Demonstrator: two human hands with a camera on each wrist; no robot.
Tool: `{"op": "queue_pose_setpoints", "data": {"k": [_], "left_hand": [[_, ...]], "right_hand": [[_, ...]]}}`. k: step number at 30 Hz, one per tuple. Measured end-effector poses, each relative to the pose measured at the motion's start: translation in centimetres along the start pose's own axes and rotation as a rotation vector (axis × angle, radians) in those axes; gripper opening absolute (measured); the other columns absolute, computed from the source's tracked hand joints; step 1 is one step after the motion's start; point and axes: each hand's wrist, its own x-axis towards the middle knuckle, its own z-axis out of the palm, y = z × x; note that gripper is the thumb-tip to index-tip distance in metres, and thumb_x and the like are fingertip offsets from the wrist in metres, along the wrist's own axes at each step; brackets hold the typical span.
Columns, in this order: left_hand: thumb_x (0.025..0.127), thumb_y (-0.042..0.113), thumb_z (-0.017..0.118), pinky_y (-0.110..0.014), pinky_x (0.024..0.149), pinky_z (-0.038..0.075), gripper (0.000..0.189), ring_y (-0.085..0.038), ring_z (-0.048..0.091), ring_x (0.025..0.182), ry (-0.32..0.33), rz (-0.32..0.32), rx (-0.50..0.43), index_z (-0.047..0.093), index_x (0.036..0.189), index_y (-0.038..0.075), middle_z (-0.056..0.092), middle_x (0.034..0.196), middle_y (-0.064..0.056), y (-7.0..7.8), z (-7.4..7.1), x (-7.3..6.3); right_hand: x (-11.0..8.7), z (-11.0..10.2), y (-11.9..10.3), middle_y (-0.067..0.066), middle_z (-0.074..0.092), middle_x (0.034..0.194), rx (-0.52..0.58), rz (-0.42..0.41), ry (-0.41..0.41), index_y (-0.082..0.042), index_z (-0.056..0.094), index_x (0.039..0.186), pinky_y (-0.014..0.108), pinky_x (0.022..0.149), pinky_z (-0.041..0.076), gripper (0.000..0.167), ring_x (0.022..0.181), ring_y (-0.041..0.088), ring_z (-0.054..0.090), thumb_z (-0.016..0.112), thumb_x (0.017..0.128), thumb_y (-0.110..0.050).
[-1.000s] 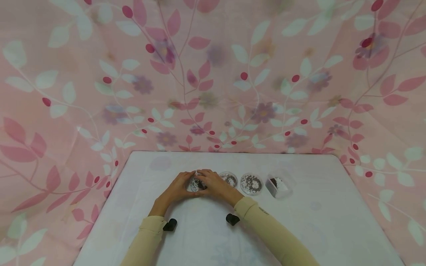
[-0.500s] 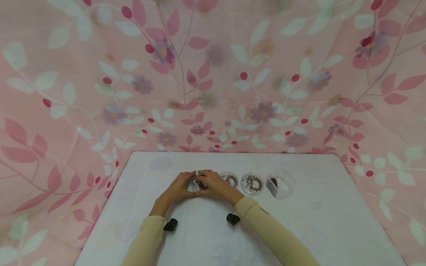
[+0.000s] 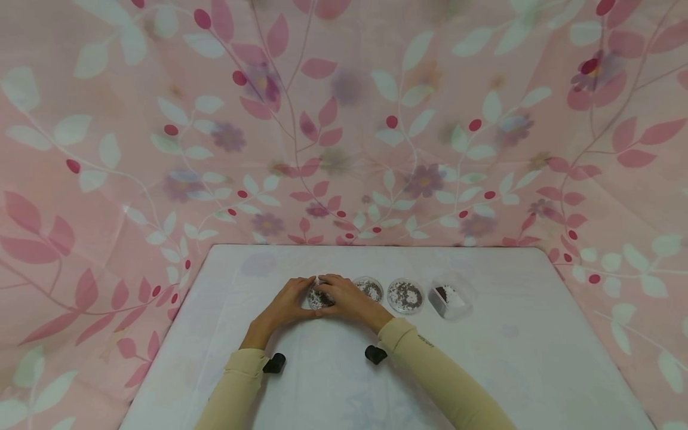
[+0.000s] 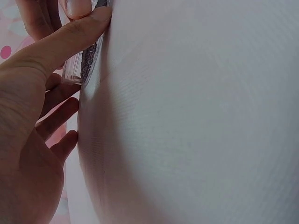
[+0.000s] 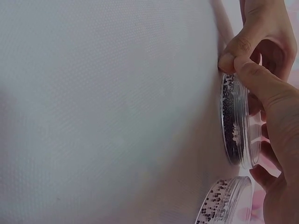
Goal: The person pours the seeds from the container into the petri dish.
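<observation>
A clear round dish [image 3: 319,298] with dark and white granules in it sits on the table, towards the left of a row. My left hand [image 3: 289,303] grips its left side, thumb at the near edge and fingers round the far side. From the right, my right hand [image 3: 349,300] holds the same dish, its thumb against the left thumb. In the right wrist view the dish [image 5: 229,119] shows a dark layer low down and a clear rim above. The left wrist view shows only a sliver of the dish [image 4: 88,65] behind the left thumb.
Just right of my hands stand two more round dishes, a nearer one [image 3: 371,289] partly behind the right hand and another [image 3: 405,297]. Beyond them is a clear square tub [image 3: 450,301] with black and white contents. A pink floral cloth [image 3: 344,149] hangs behind the white table [image 3: 527,358].
</observation>
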Motion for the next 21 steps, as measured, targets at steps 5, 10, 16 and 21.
{"op": "queue_pose_setpoints", "data": {"k": [5, 10, 16, 21], "left_hand": [[0.075, 0.040, 0.084, -0.051, 0.111, 0.040, 0.089, -0.033, 0.044, 0.135, -0.003, -0.006, -0.021, 0.044, 0.148, 0.008, 0.052, 0.142, -0.014, -0.2, 0.3, 0.0], [0.074, 0.039, 0.085, -0.051, 0.110, 0.040, 0.089, -0.033, 0.045, 0.133, 0.006, 0.009, -0.022, 0.046, 0.146, 0.006, 0.054, 0.140, -0.015, -0.2, 0.6, 0.1], [0.073, 0.047, 0.084, -0.053, 0.107, 0.043, 0.093, -0.036, 0.048, 0.131, 0.052, 0.018, 0.048, 0.045, 0.146, 0.005, 0.052, 0.140, -0.018, 0.4, 0.6, -0.1], [0.072, 0.063, 0.077, -0.056, 0.107, 0.042, 0.101, -0.037, 0.048, 0.132, 0.095, -0.024, 0.080, 0.042, 0.149, 0.007, 0.049, 0.144, -0.018, 2.4, 0.0, -0.9]], "right_hand": [[-0.2, 0.3, 0.1, 0.017, 0.049, 0.147, 0.011, -0.025, 0.014, -0.010, 0.058, 0.136, 0.047, 0.108, 0.045, 0.062, 0.136, 0.030, 0.047, 0.072, 0.087, -0.045], [-0.9, 0.6, 0.2, 0.020, 0.049, 0.145, -0.020, -0.038, 0.066, -0.010, 0.059, 0.135, 0.050, 0.108, 0.044, 0.061, 0.136, 0.035, 0.047, 0.072, 0.087, -0.045], [-2.4, -0.4, 0.0, 0.017, 0.045, 0.150, -0.086, 0.062, 0.127, -0.014, 0.056, 0.138, 0.057, 0.111, 0.038, 0.072, 0.141, 0.036, 0.040, 0.067, 0.084, -0.061], [-5.2, -2.3, 0.2, 0.013, 0.042, 0.153, -0.205, 0.166, 0.187, -0.019, 0.050, 0.144, 0.058, 0.114, 0.033, 0.084, 0.144, 0.031, 0.038, 0.062, 0.079, -0.072]]}}
